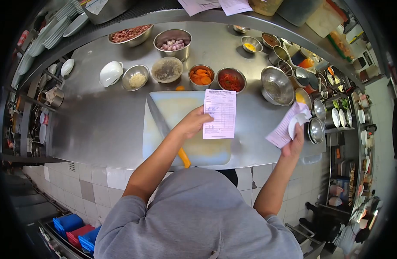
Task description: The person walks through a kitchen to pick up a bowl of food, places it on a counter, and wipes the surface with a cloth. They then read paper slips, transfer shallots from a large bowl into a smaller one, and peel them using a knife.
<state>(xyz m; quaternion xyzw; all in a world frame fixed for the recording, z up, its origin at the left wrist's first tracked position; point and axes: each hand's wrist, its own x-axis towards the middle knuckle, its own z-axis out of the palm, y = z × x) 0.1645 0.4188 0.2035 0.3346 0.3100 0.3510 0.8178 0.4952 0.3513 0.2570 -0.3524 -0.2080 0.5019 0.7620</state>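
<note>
My left hand (192,122) pinches the left edge of a pink order slip (220,114) with handwriting on it, held above the cutting board (164,149). In my right hand (294,143), over the right side of the steel table, is a second pink slip (281,129) along with a small white piece (297,125), perhaps paper. A knife with a yellow handle (184,158) lies slanted across the left of the board, its blade (159,116) pointing away from me; my left forearm passes over part of it.
Behind the board stand bowls of sliced carrots (201,77), red shreds (231,81), a pale minced ingredient (137,80) and shallots (171,45). A large steel bowl (277,86) and stacked bowls (316,130) are at right. An overhead shelf (164,18) crosses the far side.
</note>
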